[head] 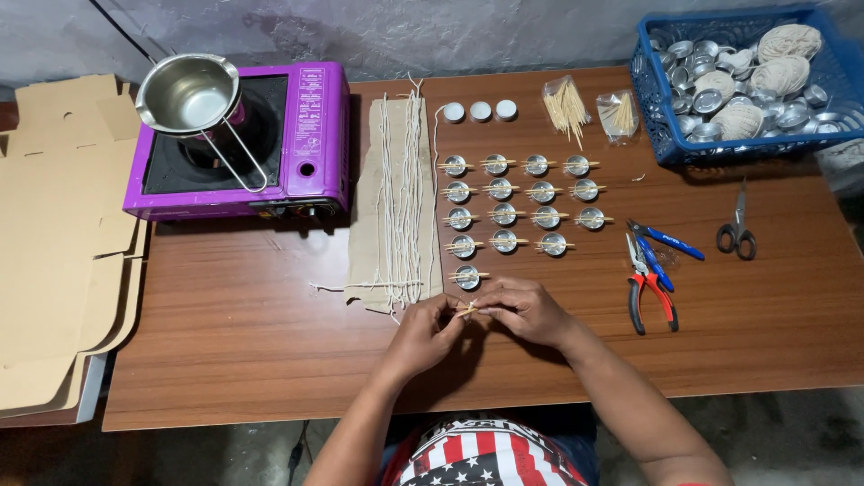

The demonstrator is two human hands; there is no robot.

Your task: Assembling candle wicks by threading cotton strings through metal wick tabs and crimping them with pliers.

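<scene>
Low over the brown table's near side, my left hand (430, 329) and my right hand (522, 307) meet, both pinching one small wooden stick with a white wick (468, 311) between the fingertips. Just beyond my fingers lies a small round metal cup (467, 276) with a stick across it, the nearest of several such cups (522, 203) laid out in rows. To the left of the rows, a strip of cardboard (371, 180) carries several white wick strings (400, 193).
A purple portable stove (310, 135) with a steel pouring pot (187, 93) stands at the back left. Flat cardboard (54, 234) lies left. Blue-handled and red-handled pliers (652, 274), scissors (737, 229), bags of sticks (567, 103), three white candles (480, 111) and a blue basket (661, 135) with cups and string balls sit right.
</scene>
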